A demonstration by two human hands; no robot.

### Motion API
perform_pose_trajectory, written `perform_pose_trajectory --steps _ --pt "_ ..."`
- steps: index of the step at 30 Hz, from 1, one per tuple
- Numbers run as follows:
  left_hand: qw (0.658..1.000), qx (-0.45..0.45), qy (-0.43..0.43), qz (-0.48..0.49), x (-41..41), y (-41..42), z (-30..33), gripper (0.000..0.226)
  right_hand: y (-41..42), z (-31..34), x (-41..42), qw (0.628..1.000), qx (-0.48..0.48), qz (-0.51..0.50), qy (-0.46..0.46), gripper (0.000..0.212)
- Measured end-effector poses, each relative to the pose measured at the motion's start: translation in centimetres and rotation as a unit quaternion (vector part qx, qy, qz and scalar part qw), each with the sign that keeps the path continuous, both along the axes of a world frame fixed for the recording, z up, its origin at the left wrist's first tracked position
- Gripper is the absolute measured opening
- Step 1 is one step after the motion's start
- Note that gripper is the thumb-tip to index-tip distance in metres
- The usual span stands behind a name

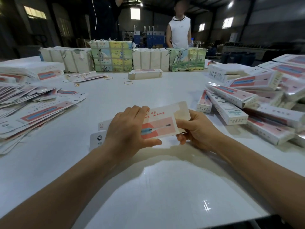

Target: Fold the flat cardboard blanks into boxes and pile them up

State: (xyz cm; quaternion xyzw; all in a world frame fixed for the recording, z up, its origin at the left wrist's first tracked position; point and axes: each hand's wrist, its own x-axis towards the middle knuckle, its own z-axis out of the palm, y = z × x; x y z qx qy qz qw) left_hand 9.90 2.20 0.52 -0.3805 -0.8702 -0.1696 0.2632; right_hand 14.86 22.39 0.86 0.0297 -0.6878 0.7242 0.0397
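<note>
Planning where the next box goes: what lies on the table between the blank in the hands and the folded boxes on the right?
Head view: between the blank and the folded boxes only bare table shows.

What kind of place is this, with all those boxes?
Probably a packing workshop in a warehouse. A big white table holds a heap of flat blanks and a pile of folded boxes, with wrapped bundles at the back, under a high dark roof.
</note>
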Motion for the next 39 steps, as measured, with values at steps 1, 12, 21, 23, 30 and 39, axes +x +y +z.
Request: perform_pose_trajectory --steps 1,12,21,23,30,39 --pt "1.0 -0.005 0.004 0.002 0.0 -0.1 0.0 0.083 0.2 0.1 0.1 1.0 0.018 0.0 -0.004 0.021" --pt "1.0 0.005 0.028 0.011 0.0 -0.7 0.5 0.071 0.1 -0.4 0.1 1.0 -0.009 -0.017 -0.017 0.008" --pt "0.989 0.062 -0.127 0.042 -2.0 -2.0 0.3 0.077 0.6 0.2 0.1 0.956 -0.029 -0.274 0.103 0.009" --pt "0.989 0.066 -0.124 0.055 -2.0 -1.9 0.3 0.074 0.3 -0.2 0.4 0.928 0.091 -0.32 0.169 0.015" --pt "0.987 0.046 -0.134 0.078 -1.8 -1.6 0.3 0.06 -1.6 -1.0 0.4 0.915 0.198 -0.287 0.205 0.025" --pt "0.983 0.006 -0.172 0.069 -1.1 -1.1 0.3 0.07 -2.2 -1.1 0.8 0.934 0.208 -0.246 0.156 0.031"
